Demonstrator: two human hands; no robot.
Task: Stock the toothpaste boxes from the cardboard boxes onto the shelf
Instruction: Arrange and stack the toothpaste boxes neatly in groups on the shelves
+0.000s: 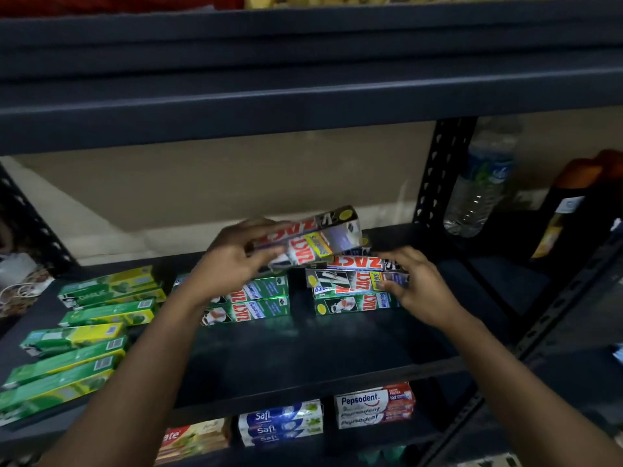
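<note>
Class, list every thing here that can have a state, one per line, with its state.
left hand, grips the held ZACT boxes
held ZACT boxes, lifted and tilted
right hand, grips the right ZACT stack
right ZACT stack, on shelf, top boxes skewed
left ZACT stack, lying flat on shelf
green boxes, lying flat
water bottle, upright

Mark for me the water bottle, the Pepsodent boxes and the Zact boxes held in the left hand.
water bottle (487, 171), head view, label band.
Pepsodent boxes (362, 401), head view, top box's front.
held Zact boxes (300, 247), head view, red lettering.
</note>
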